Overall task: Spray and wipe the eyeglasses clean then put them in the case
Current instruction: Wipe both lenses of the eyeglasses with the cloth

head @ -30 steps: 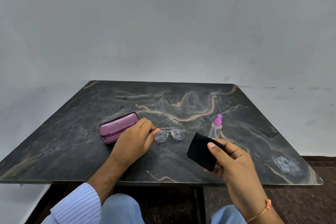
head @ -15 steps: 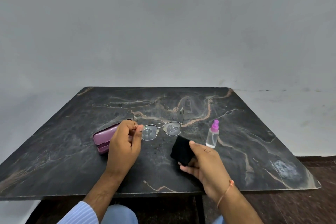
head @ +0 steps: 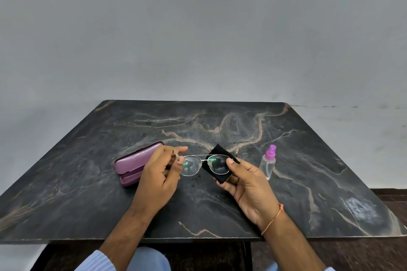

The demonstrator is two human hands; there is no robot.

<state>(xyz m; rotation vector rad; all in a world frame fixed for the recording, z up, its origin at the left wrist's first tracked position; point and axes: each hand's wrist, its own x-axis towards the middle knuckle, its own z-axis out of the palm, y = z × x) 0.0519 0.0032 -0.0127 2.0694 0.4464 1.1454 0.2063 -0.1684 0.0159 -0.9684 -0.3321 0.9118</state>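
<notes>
Thin metal-framed eyeglasses (head: 191,166) are held above the table, lenses wet with droplets. My left hand (head: 157,179) pinches the frame at its left end. My right hand (head: 246,185) holds a black cloth (head: 214,154) folded around the right lens, thumb pressing on the front. A purple glasses case (head: 134,159), shut, lies on the table just left of my left hand. A small clear spray bottle (head: 267,165) with a pink top stands upright to the right of my right hand.
The dark marble table (head: 308,160) reaches to a grey wall behind. Its front edge runs just above my knees. A pale smudge (head: 361,205) marks the table's right front corner.
My left hand lifted the eyeglasses off the table and turned them toward me. My right hand brought the cloth up and onto the right lens.
</notes>
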